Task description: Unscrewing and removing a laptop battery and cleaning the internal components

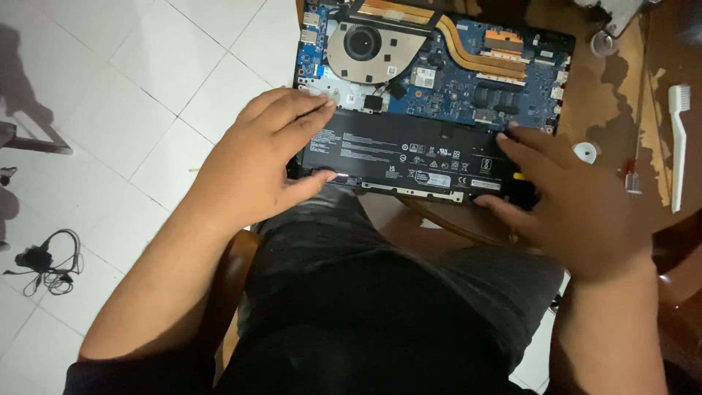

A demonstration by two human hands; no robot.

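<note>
From the head camera I look down at an open laptop [431, 95] in the upper middle of the frame. Its back cover is off, so I see the blue board, a round fan [363, 45] at the top, and copper pipes [468, 45] beside it. A long black battery [402, 157] lies along the near edge of the laptop.

My left hand [263, 157] is in the middle left of the frame. It is spread open, not closed on anything. Its fingers lie flat over the left end of the battery and the board just above it, and the thumb touches the near edge of the laptop.

My right hand [574, 201] is at the middle right. It is open too, with fingers stretched out. The fingertips press on the right end of the battery. A small yellow and black thing [523, 179] shows just under those fingers; I cannot tell if the hand holds it.

The laptop rests on a brown wooden table [621, 95]. A white brush [678, 139] lies at the right edge. A black cable [47, 263] lies on the white floor at lower left.
</note>
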